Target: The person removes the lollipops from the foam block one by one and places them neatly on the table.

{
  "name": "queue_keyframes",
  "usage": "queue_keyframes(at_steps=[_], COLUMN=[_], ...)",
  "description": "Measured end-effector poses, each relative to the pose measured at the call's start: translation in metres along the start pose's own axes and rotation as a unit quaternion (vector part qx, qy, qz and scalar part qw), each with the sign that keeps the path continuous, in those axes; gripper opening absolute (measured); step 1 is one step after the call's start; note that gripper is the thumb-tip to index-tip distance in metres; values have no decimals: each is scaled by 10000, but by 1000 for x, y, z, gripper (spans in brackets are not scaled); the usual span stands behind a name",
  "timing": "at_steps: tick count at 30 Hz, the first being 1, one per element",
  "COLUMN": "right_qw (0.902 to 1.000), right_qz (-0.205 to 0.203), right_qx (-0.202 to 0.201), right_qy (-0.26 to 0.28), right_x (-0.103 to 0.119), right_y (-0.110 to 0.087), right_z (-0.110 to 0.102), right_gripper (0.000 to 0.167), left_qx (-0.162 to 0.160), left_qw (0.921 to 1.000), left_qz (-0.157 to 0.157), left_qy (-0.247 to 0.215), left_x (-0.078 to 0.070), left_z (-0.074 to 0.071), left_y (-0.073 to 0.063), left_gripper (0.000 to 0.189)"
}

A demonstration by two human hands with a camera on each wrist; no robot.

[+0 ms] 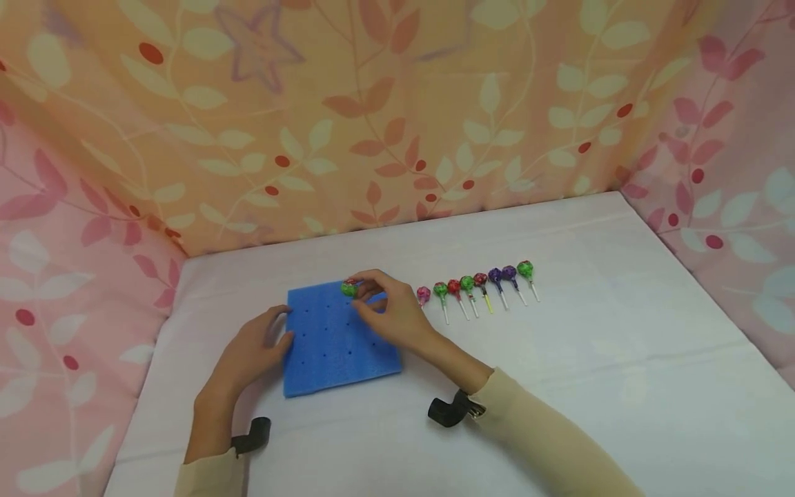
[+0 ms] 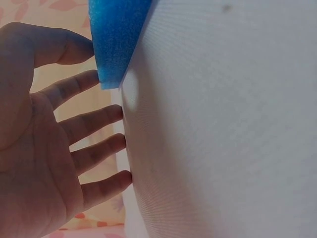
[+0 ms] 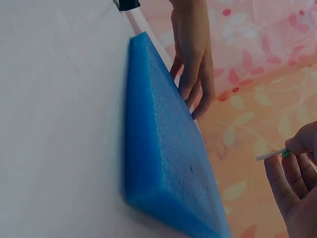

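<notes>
A blue foam block (image 1: pixel 323 376) with rows of small holes lies flat on the white table. Above its far edge, my right hand (image 1: pixel 400 314) pinches a lollipop (image 1: pixel 350 288) in a green and red wrapper. In the right wrist view its white stick (image 3: pixel 270 155) pokes out past the fingertips, above the foam. My left hand (image 1: pixel 251 348) is at the block's left side, thumb and index fingertip touching the foam edge. The left wrist view shows its other fingers (image 2: pixel 99 161) spread, with their tips at the tabletop.
To the right of the block, several wrapped lollipops (image 1: pixel 467 283) lie in a slanting row, sticks toward me. Floral curtains (image 1: pixel 397 110) enclose the table (image 1: pixel 590 359) at the back and sides. Each wrist carries a black camera mount (image 1: pixel 448 410).
</notes>
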State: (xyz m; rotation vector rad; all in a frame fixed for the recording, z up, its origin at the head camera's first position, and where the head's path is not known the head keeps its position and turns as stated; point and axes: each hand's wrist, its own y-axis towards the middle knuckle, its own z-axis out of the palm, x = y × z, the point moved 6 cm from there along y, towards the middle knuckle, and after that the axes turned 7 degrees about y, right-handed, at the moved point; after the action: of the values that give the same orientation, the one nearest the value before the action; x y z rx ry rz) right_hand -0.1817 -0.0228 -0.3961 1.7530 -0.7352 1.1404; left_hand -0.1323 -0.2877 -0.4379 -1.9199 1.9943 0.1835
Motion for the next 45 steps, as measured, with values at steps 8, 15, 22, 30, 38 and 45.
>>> queue_keyframes(at_steps=[8, 15, 22, 30, 38, 45], right_qw=[9998, 9993, 9977, 9970, 9970, 9968], right_qz=[36, 168, 152, 154, 190, 212], right_qx=[-211, -331, -541, -657, -660, -699], right_qy=[-1, -109, -369, -372, -361, -333], right_x=[-4, -8, -8, -12, -13, -11], right_y=[-12, -20, -25, -30, -37, -42], right_z=[-25, -47, -64, -77, -85, -92], right_gripper=[38, 41, 43, 43, 41, 40], left_qx=[21, 83, 62, 172, 79, 82], left_qw=[10000, 9996, 9998, 9996, 9999, 9999], left_qz=[-87, -185, -110, -159, -88, -96], left_qy=[-2, 170, 176, 138, 118, 96], left_x=[0, 1, 1, 1, 3, 0], left_z=[7, 8, 4, 2, 2, 4], left_y=[5, 5, 6, 4, 2, 2], left_gripper=[60, 60, 60, 62, 61, 61])
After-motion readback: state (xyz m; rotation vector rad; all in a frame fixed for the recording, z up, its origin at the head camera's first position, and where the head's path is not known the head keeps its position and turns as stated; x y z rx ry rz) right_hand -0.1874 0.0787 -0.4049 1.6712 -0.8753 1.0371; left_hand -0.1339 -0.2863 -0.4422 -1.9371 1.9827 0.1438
